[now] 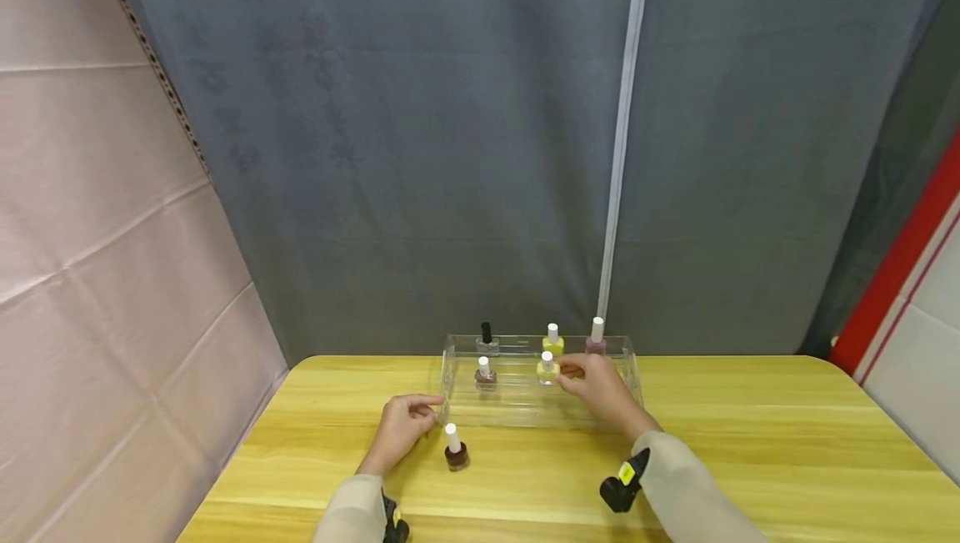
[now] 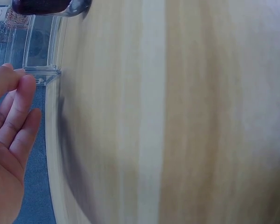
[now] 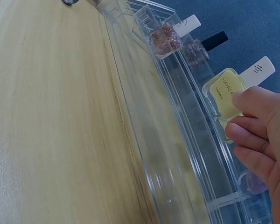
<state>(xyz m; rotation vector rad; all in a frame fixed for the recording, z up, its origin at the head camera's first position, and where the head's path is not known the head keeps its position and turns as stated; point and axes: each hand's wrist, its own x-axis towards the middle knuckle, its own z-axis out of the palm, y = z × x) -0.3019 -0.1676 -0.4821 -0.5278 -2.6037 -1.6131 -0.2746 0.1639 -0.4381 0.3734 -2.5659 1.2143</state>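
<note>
My right hand (image 1: 597, 382) pinches a pale yellow nail polish bottle (image 3: 226, 91) with a white cap, thumb on its front face. The bottle is upright at a middle step of the clear tiered rack (image 1: 487, 416); whether it bears on the step I cannot tell. My left hand (image 2: 11, 126) has loosely bent fingers, their tips at the rack's left end. A dark red nail polish bottle (image 1: 457, 456) with a white cap stands on the table just right of that hand. On the rack, a glittery pinkish bottle (image 3: 166, 41) stands left of the pale yellow one.
Along the rack's back row are a black-capped glitter bottle (image 1: 487, 346), a brighter yellow bottle (image 1: 552, 345) and a mauve bottle (image 1: 596, 346). The rack stands near the far edge of the wooden table (image 1: 750, 443). A grey curtain (image 1: 412, 151) hangs behind it.
</note>
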